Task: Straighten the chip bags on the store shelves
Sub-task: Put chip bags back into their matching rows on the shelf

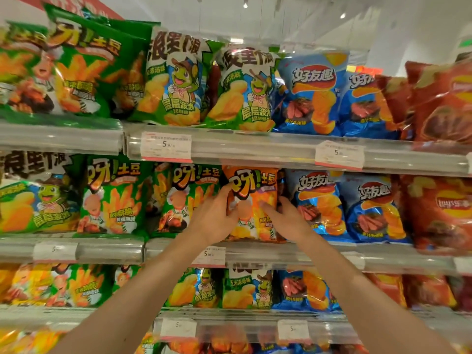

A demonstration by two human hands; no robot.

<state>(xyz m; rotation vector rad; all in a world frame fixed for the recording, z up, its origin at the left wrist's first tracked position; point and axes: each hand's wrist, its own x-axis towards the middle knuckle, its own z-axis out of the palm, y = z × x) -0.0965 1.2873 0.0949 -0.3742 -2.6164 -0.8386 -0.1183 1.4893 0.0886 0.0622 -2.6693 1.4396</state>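
Observation:
An orange chip bag (255, 185) stands upright on the middle shelf (255, 254), between a green chip bag (189, 198) and a blue chip bag (316, 200). My left hand (214, 215) grips the orange bag's left edge, with the thumb on its front. My right hand (288, 221) lies on the bag's right side, the thumb stretched across the front and the fingers reaching behind the right edge. Both forearms rise from the bottom of the view.
The top shelf (255, 146) carries green, blue and red bags that lean at different angles. A lower shelf (229, 325) holds more bags. Red bags (439, 210) fill the right end. Price tags (166, 146) hang on the rails.

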